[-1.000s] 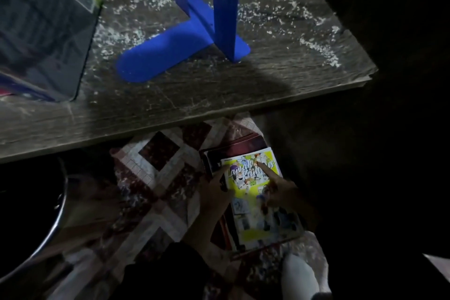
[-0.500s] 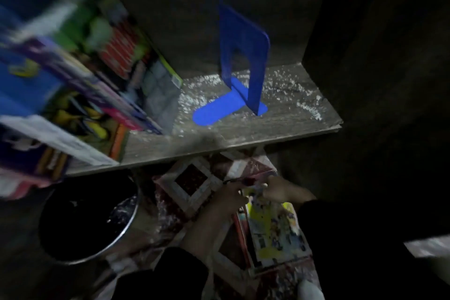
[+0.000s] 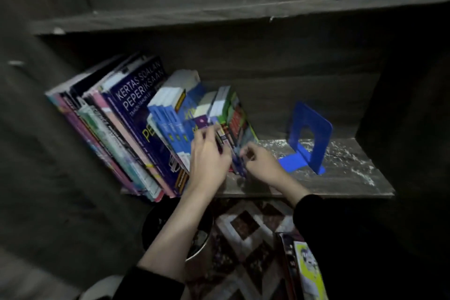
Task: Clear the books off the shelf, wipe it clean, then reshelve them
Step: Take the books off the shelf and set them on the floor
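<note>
A row of books (image 3: 136,114) leans to the left on the dusty wooden shelf (image 3: 341,178). My left hand (image 3: 209,161) lies against the spines of the small books at the row's right end, fingers over them. My right hand (image 3: 258,161) pinches the lower edge of the rightmost thin book (image 3: 239,129). A blue metal bookend (image 3: 308,134) stands alone to the right, apart from the books. White dust specks cover the bare shelf around it.
A dark round bin (image 3: 194,246) stands on the floor below the shelf. A small stack of books with a yellow cover (image 3: 306,273) lies on the patterned floor mat (image 3: 243,231) at lower right. An upper shelf (image 3: 219,14) runs above.
Both hands have left the yellow book on the floor and risen to the books on the shelf. The view has tilted up from the floor to the shelf.
</note>
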